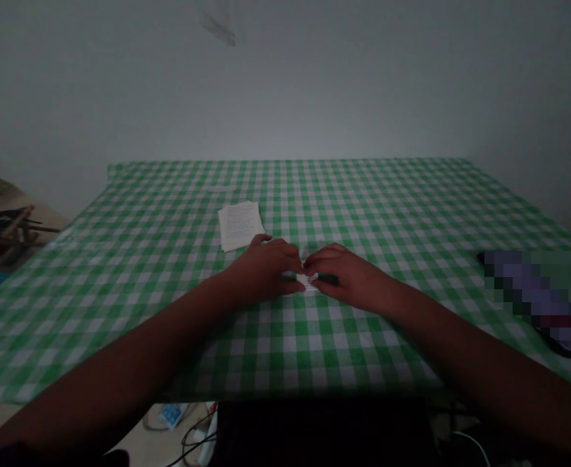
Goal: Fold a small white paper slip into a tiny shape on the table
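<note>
Left hand (269,269) and right hand (352,275) meet over a small piece of printed paper (307,281), which lies between their fingertips, mostly covered. Thumbs and fingers curl inward, slightly parted; whether either pinches the paper or just presses it, cannot tell. Risk, as judged: uneven pull could tear or skew it; covered edges make a crooked crease hard to notice. Stack of printed sheets (241,226) just beyond the left hand; an outward knuckle could scatter it. Rucked gingham tablecloth (309,350) beneath the grip might shift the paper
</note>
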`<action>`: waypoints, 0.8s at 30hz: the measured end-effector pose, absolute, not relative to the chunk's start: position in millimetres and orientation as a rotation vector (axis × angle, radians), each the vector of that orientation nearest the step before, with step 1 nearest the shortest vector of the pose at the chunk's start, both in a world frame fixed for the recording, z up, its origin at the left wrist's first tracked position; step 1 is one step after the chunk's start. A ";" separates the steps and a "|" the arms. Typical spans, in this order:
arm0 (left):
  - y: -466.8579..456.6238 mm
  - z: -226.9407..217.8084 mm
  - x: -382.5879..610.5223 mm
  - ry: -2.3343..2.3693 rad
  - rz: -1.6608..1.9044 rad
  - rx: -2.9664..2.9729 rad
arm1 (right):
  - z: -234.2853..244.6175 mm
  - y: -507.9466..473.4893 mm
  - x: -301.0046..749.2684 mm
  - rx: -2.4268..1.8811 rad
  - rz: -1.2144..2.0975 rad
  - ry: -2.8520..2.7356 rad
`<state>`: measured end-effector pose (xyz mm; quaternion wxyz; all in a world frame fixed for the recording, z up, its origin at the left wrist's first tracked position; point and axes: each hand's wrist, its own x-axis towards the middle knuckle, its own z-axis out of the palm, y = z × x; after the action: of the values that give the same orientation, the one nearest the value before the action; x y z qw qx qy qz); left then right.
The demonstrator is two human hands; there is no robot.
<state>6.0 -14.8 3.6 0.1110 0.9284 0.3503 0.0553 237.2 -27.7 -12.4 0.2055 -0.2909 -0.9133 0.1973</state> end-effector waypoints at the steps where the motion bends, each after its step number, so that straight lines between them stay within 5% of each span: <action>1: -14.1 3.6 5.7 1.025 0.165 2.717 | -12.2 -27.7 237.2 -0.812 0.556 -2.545; 24: -14.7 4.3 5.2 1.022 0.180 2.730 | -15.2 -29.1 235.9 -0.876 0.553 -2.516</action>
<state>5.2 -14.7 4.3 0.1102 0.9290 0.3478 0.0613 235.9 -29.1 -15.2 0.2087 -0.3148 -0.9044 0.1987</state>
